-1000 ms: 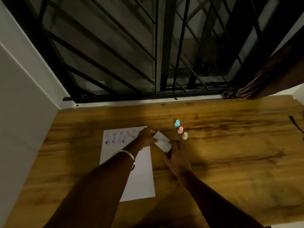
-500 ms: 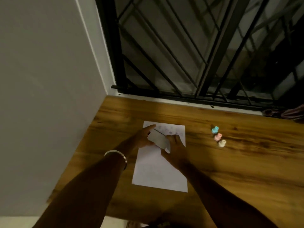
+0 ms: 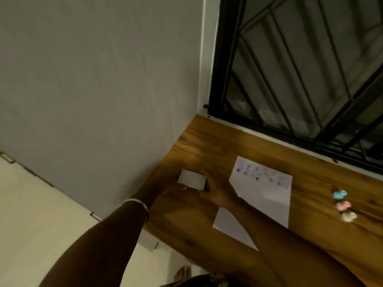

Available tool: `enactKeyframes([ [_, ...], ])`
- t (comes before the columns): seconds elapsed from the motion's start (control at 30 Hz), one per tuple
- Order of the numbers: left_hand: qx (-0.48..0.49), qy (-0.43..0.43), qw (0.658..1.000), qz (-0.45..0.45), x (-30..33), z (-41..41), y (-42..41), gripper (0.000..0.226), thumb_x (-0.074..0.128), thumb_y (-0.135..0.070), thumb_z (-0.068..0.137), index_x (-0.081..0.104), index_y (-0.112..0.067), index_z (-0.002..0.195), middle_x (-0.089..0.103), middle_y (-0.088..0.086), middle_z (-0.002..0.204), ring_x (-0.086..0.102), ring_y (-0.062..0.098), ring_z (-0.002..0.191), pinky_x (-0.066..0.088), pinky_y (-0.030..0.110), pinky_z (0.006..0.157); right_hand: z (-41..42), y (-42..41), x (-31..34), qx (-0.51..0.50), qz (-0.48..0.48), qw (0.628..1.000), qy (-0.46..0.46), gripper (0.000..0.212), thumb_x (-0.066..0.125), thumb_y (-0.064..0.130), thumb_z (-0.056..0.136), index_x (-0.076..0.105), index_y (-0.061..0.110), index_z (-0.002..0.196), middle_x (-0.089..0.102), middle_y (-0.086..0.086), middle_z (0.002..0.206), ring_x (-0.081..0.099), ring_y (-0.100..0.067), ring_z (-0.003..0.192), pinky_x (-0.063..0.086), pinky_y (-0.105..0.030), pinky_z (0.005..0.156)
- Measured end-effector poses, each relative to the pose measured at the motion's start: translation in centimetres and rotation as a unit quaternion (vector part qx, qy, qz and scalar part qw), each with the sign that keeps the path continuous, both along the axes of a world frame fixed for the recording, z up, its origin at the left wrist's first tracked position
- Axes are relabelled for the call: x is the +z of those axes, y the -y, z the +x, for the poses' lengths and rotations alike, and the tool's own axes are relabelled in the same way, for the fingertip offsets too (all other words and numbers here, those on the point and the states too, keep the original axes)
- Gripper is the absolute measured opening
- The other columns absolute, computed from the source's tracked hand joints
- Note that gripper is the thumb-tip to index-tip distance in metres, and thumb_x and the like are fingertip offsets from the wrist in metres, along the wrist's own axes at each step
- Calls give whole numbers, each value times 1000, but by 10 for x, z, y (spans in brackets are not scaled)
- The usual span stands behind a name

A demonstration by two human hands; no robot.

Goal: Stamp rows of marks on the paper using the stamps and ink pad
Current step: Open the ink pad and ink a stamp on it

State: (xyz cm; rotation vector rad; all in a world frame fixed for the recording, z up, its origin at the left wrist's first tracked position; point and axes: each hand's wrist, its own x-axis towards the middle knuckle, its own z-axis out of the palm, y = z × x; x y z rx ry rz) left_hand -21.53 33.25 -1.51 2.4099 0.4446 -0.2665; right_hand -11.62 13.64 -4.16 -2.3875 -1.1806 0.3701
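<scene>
A white rectangular ink pad (image 3: 191, 179) is held just above the wooden table (image 3: 207, 141), left of the paper and close to the wall. My left hand (image 3: 165, 193), with a bangle at its wrist, holds the pad's near left side; its fingers are mostly hidden. My right hand (image 3: 215, 191) grips the pad's right end, and its forearm crosses the paper. The white paper (image 3: 267, 195) carries rows of blue and purple marks along its far edge. Three small stamps stand in a line at the right: blue (image 3: 339, 194), pink (image 3: 343, 205) and cream (image 3: 348, 216).
A grey wall (image 3: 103, 79) bounds the table on the left. A black window grille (image 3: 290, 69) runs along the far edge. Pale floor (image 3: 31, 214) lies beyond the table's left corner. A bare foot (image 3: 182, 274) shows at the bottom.
Both hands carried the ink pad leftward, from right of the paper, across it, to its left near the wall. The view swung left with them.
</scene>
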Motion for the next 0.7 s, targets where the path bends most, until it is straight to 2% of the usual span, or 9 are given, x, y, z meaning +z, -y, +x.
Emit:
enactKeyframes([
  [0.17,54,11,998,-37,-8,-17,-9,86,82,-36,68,39,-21,140,51,6,138,50,26,124,41,46,106,2,-22,-1,45,-30,998,-8,71,68,45,79,36,25,140,47,-8,137,47,-29,125,46,-41,103],
  [0.3,24,-15,999,45,-14,-20,-11,91,79,-51,66,38,-19,140,49,7,139,51,27,123,46,38,98,6,-25,-1,75,-50,996,-23,66,70,42,78,42,25,136,50,-7,135,48,-29,125,47,-40,102],
  [0.47,13,-7,997,71,-20,-24,-8,100,77,-55,64,34,-16,144,41,9,147,45,29,130,41,40,105,12,-25,6,97,-68,992,-41,66,70,40,79,43,24,137,47,-7,139,46,-29,127,46,-43,104],
  [0.6,14,-13,999,50,-12,-22,-9,84,78,-47,69,42,-15,138,49,10,140,51,29,124,42,33,99,18,-24,13,99,-89,988,-76,61,69,33,83,45,22,138,47,-7,141,46,-28,129,47,-40,103],
  [0.7,-1,-38,997,66,-4,-19,-11,65,73,-46,75,55,-16,130,56,8,133,54,28,118,44,35,100,20,-25,19,86,-77,987,-115,52,67,29,85,51,19,134,53,-7,137,51,-26,125,46,-28,95],
])
